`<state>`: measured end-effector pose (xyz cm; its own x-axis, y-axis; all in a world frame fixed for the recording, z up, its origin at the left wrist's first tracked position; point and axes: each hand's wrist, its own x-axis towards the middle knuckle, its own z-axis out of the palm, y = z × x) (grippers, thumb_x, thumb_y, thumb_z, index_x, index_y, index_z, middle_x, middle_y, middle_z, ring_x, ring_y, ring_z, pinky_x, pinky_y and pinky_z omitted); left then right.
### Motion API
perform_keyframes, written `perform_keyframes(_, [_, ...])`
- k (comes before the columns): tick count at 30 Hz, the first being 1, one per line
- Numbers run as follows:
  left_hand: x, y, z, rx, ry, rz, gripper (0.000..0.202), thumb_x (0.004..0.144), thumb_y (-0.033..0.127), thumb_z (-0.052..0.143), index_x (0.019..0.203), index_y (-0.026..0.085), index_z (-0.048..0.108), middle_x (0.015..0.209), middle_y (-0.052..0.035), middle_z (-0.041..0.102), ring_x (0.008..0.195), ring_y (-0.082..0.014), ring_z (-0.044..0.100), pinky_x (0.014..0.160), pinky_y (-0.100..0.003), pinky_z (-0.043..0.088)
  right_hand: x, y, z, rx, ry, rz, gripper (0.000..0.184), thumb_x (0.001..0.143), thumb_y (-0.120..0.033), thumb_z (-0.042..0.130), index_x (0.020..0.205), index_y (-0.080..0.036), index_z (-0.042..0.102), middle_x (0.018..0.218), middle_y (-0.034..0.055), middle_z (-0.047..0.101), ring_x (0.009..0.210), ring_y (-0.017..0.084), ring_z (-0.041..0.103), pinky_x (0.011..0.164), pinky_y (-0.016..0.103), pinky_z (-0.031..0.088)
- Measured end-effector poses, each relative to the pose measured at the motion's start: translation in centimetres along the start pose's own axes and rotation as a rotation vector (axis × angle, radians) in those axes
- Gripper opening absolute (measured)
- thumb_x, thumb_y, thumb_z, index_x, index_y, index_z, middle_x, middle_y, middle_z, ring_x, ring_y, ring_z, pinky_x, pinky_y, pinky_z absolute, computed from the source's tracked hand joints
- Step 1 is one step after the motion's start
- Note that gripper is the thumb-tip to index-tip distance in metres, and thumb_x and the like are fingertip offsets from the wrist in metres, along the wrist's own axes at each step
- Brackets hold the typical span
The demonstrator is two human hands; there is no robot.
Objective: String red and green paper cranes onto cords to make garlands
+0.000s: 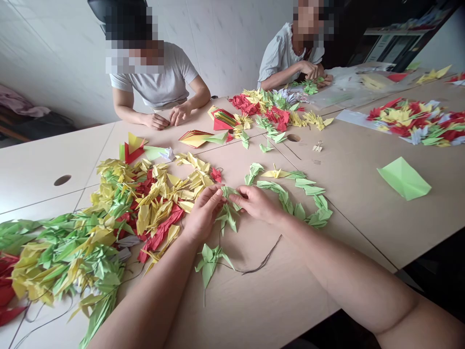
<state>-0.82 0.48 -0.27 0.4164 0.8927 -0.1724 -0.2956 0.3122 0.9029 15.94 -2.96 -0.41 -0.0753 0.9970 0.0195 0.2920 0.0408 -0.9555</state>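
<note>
A green folded-paper crane (229, 192) is pinched between my two hands above the middle of the table. My left hand (204, 212) grips its left side with thumb and fingers. On its right side, the fingertips of my right hand (257, 202) are closed. Just below hangs another green crane (227, 219), and a third green crane (211, 264) lies nearer me beside a dark thread (263, 264). Beyond my right hand curls a string of green cranes (319, 203) with one yellow crane (276, 173). My fingers partly cover the held crane.
A big heap of strung cranes (109, 194) covers the table's left. Loose folded paper (196, 138), a binder clip (318, 146) and a green sheet (405, 178) lie farther off. More cranes (417, 118) sit at right. Two people (156, 82) (286, 58) sit opposite.
</note>
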Motion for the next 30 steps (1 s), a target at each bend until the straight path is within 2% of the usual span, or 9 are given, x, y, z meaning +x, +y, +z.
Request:
perform_keyframes(3, [0.0, 0.0, -0.1, 0.003, -0.045, -0.004, 0.034, 0.077, 0.042, 0.076, 0.102, 0.020, 0.065, 0.100, -0.0029, 0.066, 0.093, -0.0164, 0.061, 0.083, -0.027, 0.048, 0.1, -0.1, 0.0, 0.144, 0.043, 0.056, 0.044, 0.083, -0.061, 0.059, 0.070, -0.020, 0.050, 0.064, -0.0040, 0.047, 0.060, 0.011, 0.048, 0.056, 0.024, 0.045])
perform_keyframes(6, [0.1, -0.1, -0.2, 0.053, -0.136, 0.011, 0.035, 0.077, 0.035, 0.076, 0.107, 0.022, 0.064, 0.109, -0.0042, 0.065, 0.105, -0.0199, 0.059, 0.093, -0.032, 0.045, 0.2, -0.4, 0.1, 0.326, 0.071, 0.123, 0.045, 0.076, -0.063, 0.067, 0.072, -0.020, 0.056, 0.070, -0.0025, 0.053, 0.066, 0.013, 0.054, 0.061, 0.026, 0.051])
perform_keyframes(9, [0.1, -0.2, -0.1, 0.136, -0.207, 0.043, 0.035, 0.077, 0.026, 0.076, 0.110, 0.023, 0.064, 0.111, -0.0043, 0.063, 0.111, -0.0216, 0.056, 0.098, -0.034, 0.043, 0.3, -0.7, 0.2, 0.470, 0.122, 0.157, 0.046, 0.068, -0.062, 0.074, 0.071, -0.020, 0.057, 0.073, -0.0026, 0.055, 0.070, 0.014, 0.058, 0.064, 0.027, 0.053])
perform_keyframes(12, [0.0, -0.3, -0.1, 0.218, -0.215, 0.072, 0.034, 0.076, 0.020, 0.075, 0.108, 0.024, 0.066, 0.116, -0.0037, 0.062, 0.113, -0.0212, 0.055, 0.097, -0.032, 0.042, 0.4, -0.9, 0.1, 0.561, 0.168, 0.175, 0.047, 0.063, -0.062, 0.077, 0.070, -0.020, 0.060, 0.071, -0.0032, 0.056, 0.069, 0.014, 0.057, 0.065, 0.027, 0.053])
perform_keyframes(17, [0.1, -0.3, -0.3, 0.121, -0.115, 0.026, 0.038, 0.075, 0.021, 0.076, 0.110, 0.023, 0.063, 0.106, -0.0019, 0.065, 0.096, -0.0163, 0.061, 0.088, -0.029, 0.044, 0.5, -0.9, -0.3, 0.686, 0.149, 0.217, 0.043, 0.061, -0.058, 0.081, 0.074, -0.020, 0.066, 0.075, -0.0016, 0.063, 0.073, 0.014, 0.058, 0.059, 0.023, 0.049])
perform_keyframes(22, [0.2, 0.1, -0.1, -0.064, -0.025, 0.003, 0.032, 0.069, 0.024, 0.083, 0.093, 0.021, 0.062, 0.089, 0.0022, 0.066, 0.082, -0.0116, 0.063, 0.075, -0.023, 0.049, 0.4, -0.5, -0.5, 0.787, 0.066, 0.263, 0.040, 0.058, -0.052, 0.086, 0.077, -0.021, 0.070, 0.078, -0.0021, 0.063, 0.076, 0.013, 0.058, 0.058, 0.021, 0.049])
perform_keyframes(25, [0.2, 0.3, 0.1, -0.075, -0.009, 0.000, 0.027, 0.070, 0.030, 0.084, 0.084, 0.019, 0.064, 0.084, 0.0026, 0.065, 0.075, -0.0091, 0.061, 0.069, -0.020, 0.050, 0.4, -0.5, -0.6, 0.767, 0.028, 0.248, 0.036, 0.062, -0.049, 0.085, 0.078, -0.021, 0.071, 0.078, -0.0023, 0.063, 0.077, 0.012, 0.057, 0.058, 0.020, 0.047])
perform_keyframes(30, [0.2, 0.4, 0.2, -0.047, 0.054, -0.060, 0.032, 0.066, 0.041, 0.085, 0.082, 0.018, 0.069, 0.082, 0.0011, 0.069, 0.069, -0.0099, 0.062, 0.067, -0.022, 0.053, 0.2, -0.7, -0.7, 0.660, -0.032, 0.222, 0.035, 0.064, -0.049, 0.084, 0.075, -0.019, 0.069, 0.073, -0.0017, 0.061, 0.069, 0.010, 0.052, 0.055, 0.019, 0.041])
